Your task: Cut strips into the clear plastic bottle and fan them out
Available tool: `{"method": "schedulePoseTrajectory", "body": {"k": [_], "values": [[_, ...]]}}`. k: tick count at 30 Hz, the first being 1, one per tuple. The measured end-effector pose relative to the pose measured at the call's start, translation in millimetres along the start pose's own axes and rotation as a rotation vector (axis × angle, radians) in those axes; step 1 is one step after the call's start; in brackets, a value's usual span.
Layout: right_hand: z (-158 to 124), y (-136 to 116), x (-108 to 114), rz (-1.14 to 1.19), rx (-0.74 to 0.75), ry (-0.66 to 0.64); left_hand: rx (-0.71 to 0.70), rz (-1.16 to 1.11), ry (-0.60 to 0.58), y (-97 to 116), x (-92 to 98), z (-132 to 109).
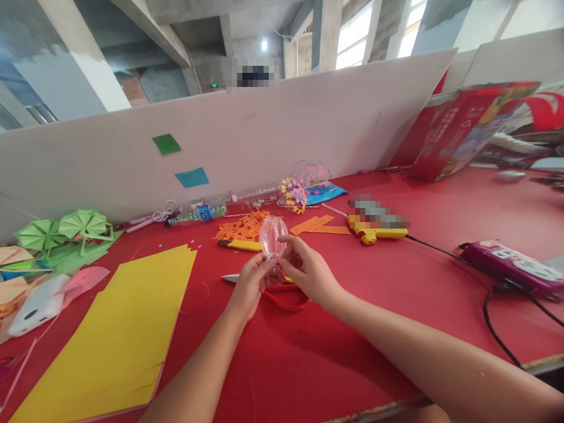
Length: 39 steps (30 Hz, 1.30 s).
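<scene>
Clear ribbed plastic bulb [272, 235], held upright

Glossy and see-through, it bulges above and narrows below; the left grip [252, 283] pinches its base, the right grip [312, 271] clasps its side.

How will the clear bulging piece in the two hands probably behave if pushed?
The clear bulging piece looks like thin plastic, so it is probably light. Its bowed, ribbed sides may flex inward. Being rounded, it could roll if laid down.

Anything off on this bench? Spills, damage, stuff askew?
Orange scraps sit in a loose, untidy heap on the red table, beside the yellow cutter. A plastic bottle lies on its side near the white board. No damage visible on the held clear plastic piece.
</scene>
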State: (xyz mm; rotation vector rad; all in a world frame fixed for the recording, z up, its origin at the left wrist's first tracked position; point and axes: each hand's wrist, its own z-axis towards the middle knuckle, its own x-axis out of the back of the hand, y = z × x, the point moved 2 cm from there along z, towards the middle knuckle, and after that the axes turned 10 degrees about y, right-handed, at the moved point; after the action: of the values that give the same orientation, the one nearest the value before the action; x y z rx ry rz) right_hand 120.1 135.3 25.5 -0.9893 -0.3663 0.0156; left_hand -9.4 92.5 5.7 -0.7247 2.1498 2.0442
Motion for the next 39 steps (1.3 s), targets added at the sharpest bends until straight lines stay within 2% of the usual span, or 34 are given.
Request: {"method": "schedulePoseTrajectory", "body": {"k": [5,15,22,30,39], "values": [[-1.7,-4.3,1.0,-0.023,0.082,-0.019,0.028,-0.052,-0.022,-0.2,-1.4,-0.6],[-1.3,-5.8,1.5,0.083,0.012,-0.018,0.040,-0.018,-0.046,0.9,-2.8,-2.6],[2.4,-4.2,8.1,-0.089,0.039,0.040,0.034,0.020,-0.030,2.8,-4.3,-4.3],[2.5,-2.7,8.6,-0.137,0.072,0.064,0.035,-0.016,-0.026,1.8,-2.0,-2.4],[6.6,-2.5,9.3,-0.291,-0.003,-0.005,0.001,0.114,-0.003,3.0,-3.9,-4.5]]}}
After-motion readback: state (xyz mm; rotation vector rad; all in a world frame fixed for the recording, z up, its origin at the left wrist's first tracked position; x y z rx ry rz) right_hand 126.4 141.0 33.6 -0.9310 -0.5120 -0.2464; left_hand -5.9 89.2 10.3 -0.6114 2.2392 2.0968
